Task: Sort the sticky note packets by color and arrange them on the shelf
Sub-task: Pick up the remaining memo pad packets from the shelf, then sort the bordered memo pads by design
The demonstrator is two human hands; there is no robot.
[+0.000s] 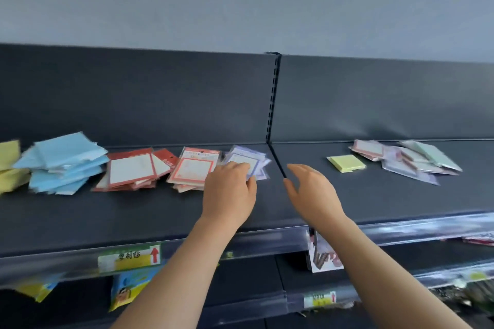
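Yellow pile (9,165), blue pile (64,163), red pile (131,171), pink pile (193,168) & purple pile (247,159) sorted on shelf (133,211), L bay; left hand (230,189) on purple pile, grip unclear; right hand (311,187) open, empty; mixed heap (409,160) + lone yellow packet (346,163) unsorted, R bay.

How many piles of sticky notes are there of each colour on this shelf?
Yellow: 2, the yellow pile at the far left and a lone yellow packet
Blue: 1, the blue pile
Red: 1, the red pile
Pink: 1, the pink pile
Purple: 1, the purple pile, held by the left hand
Mixed colours: 1, the mixed pile
Total: 7
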